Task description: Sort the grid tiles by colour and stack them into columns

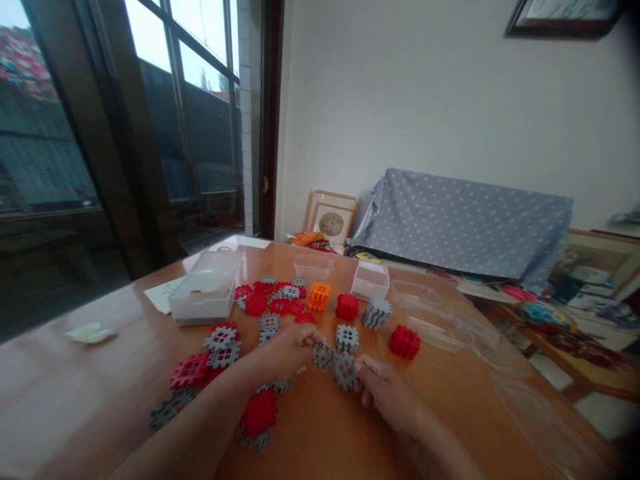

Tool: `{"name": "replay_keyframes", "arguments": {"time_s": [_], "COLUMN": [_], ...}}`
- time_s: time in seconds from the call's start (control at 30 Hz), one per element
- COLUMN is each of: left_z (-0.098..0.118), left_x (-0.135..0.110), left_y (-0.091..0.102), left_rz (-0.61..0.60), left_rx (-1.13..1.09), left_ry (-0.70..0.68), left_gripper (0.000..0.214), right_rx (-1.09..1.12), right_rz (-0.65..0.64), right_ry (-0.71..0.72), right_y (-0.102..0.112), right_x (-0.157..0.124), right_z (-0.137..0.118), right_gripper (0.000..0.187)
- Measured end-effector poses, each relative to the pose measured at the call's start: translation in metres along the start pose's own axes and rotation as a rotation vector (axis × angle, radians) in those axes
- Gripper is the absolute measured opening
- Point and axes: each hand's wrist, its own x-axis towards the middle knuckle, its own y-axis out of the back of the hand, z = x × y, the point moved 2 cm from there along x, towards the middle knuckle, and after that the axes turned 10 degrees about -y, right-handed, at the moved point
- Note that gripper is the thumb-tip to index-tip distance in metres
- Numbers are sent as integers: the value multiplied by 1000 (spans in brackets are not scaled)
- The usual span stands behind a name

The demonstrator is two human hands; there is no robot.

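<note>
My left hand (290,347) pinches a small grey notched building tile (324,355) over the middle of the table. Close beside it, my right hand (383,383) grips another grey notched tile (345,371), with fingers closed on its right edge. Whether the two tiles touch, I cannot tell. Just beyond them stands a stack of grey tiles (347,339). Under and around my left forearm lie loose red and grey tiles; a red tile (260,412) overlaps grey ones in front, and a pinkish-red tile (189,371) lies at the left.
Past my hands stand an orange stack (319,296), a red stack (347,307), a grey stack (377,313) and another red stack (405,342). A clear lidded box (203,300) sits left, a small clear box (370,280) behind. Transparent trays (440,330) line the right side.
</note>
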Motion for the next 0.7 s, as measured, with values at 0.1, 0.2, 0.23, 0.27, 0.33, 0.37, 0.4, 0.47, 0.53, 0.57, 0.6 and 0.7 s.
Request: {"name": "replay_keyframes", "arguments": {"time_s": [0.1, 0.2, 0.23, 0.27, 0.33, 0.37, 0.4, 0.47, 0.53, 0.57, 0.6, 0.7], "left_z": [3, 4, 3, 3, 1, 0, -1, -2, -4, -4, -5, -6], "left_x": [1, 0, 0, 0, 0, 0, 0, 0, 0, 0, 0, -1], "left_y": [6, 10, 10, 11, 13, 14, 15, 16, 16, 15, 15, 13], "left_rz": [20, -10, -8, -1, 35, 56, 70, 81, 75, 66, 54, 13], "left_rx": [-40, -152, -176, -186, -159, -133, -108, -78, -80, -82, -81, -36], "left_ry": [42, 74, 83, 93, 115, 124, 130, 139, 150, 151, 151, 146], "left_gripper": [21, 19, 20, 21, 22, 22, 23, 25, 31, 32, 33, 29], "right_rx": [106, 177, 193, 205, 215, 215, 213, 215, 240, 264, 296, 409], "right_rz": [-27, -53, -58, -60, -57, -57, -58, -65, -72, -76, -80, -81], "right_ry": [-41, -70, -77, -79, -79, -80, -84, -111, -147, -164, -179, -211], "right_y": [0, 0, 0, -1, -1, -2, -3, -4, -6, -7, -7, -9], "right_x": [1, 0, -1, -1, -1, -1, -1, -1, -1, 0, 0, 1], "right_z": [1, 1, 0, 0, -1, -1, -1, 0, 1, 2, 2, 2], "right_gripper": [38, 39, 39, 39, 39, 38, 37, 34, 30, 29, 27, 22]}}
